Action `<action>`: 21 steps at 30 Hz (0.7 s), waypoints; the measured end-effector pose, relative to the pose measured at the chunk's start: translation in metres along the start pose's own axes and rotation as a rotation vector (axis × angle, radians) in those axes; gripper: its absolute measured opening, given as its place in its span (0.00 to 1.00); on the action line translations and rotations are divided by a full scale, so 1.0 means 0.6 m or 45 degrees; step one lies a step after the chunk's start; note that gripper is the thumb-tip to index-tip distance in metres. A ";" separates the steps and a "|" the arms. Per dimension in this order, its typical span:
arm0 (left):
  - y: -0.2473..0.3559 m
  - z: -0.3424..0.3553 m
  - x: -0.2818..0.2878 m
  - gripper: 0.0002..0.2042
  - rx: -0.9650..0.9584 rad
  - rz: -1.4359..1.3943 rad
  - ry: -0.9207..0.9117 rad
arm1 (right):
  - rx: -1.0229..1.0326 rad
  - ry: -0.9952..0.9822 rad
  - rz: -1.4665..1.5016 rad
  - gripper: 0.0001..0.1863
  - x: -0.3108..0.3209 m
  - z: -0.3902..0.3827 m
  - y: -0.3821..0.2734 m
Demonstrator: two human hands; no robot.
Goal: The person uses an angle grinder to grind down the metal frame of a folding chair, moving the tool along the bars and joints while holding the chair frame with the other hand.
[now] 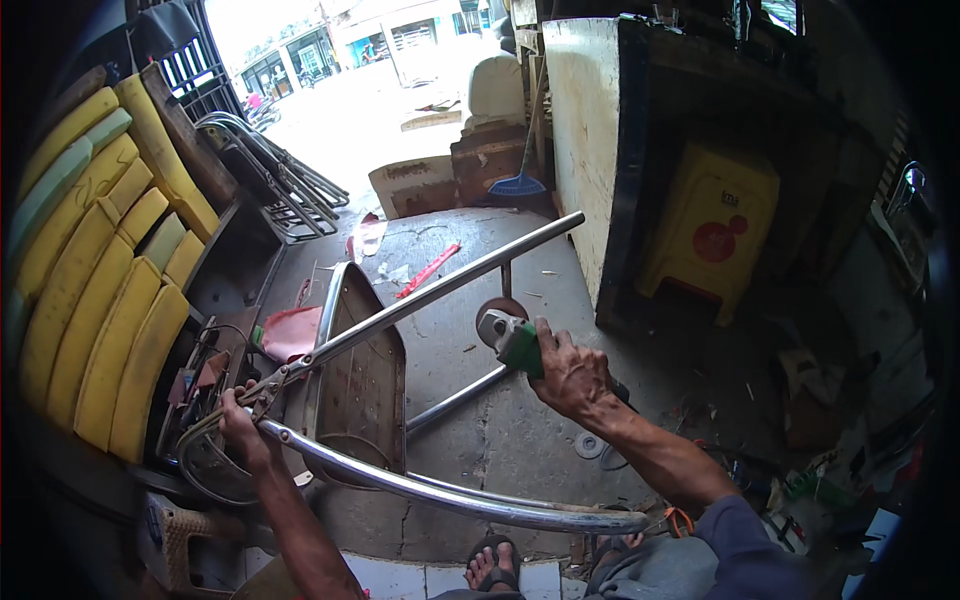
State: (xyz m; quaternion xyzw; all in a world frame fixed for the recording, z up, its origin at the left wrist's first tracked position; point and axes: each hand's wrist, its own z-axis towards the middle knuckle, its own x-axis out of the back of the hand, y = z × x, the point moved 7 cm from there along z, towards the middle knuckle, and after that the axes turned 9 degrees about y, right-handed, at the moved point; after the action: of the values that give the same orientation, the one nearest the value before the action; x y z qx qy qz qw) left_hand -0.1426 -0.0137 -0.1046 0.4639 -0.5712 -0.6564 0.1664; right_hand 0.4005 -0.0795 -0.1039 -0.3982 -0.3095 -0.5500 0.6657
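A folding chair's chrome tube frame [440, 293] lies tilted across the floor in front of me, its dark seat pan [362, 385] standing on edge between the tubes. My left hand [238, 425] is closed around the frame by its hinge joint. In my right hand [572, 378] is a green angle grinder [520, 348], gripped by its body. The grinder's round disc [487, 315] is at the short crossbar [506, 278] under the upper tube; whether they touch I cannot tell.
Yellow and green foam cushions [100, 300] are stacked at the left. Folded chair frames [265, 170] lean beyond them. A wooden cabinet [580, 130] and a yellow plastic stool [710, 230] stand right. A blue broom [518, 185], red strip [430, 270] and loose discs [588, 445] lie around.
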 end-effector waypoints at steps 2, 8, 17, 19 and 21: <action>0.010 -0.009 -0.005 0.12 -0.002 -0.009 -0.021 | -0.015 0.099 0.052 0.39 -0.015 -0.013 0.003; 0.014 -0.039 -0.015 0.12 0.081 0.027 0.006 | 0.095 -0.014 -0.049 0.41 -0.083 -0.020 0.035; 0.018 -0.021 0.003 0.11 0.043 0.087 0.082 | 0.077 0.387 0.110 0.34 -0.020 -0.005 0.034; 0.020 -0.018 -0.002 0.11 0.053 0.079 0.063 | 0.135 0.281 0.070 0.37 -0.048 -0.014 0.053; 0.016 -0.002 0.005 0.11 0.045 0.085 0.052 | 0.172 0.100 0.037 0.38 -0.087 -0.032 0.062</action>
State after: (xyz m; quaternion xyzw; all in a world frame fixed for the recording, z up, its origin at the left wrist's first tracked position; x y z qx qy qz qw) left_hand -0.1465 -0.0196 -0.0971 0.4608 -0.5944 -0.6307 0.1914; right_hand 0.4257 -0.0680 -0.1646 -0.3350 -0.3138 -0.5332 0.7107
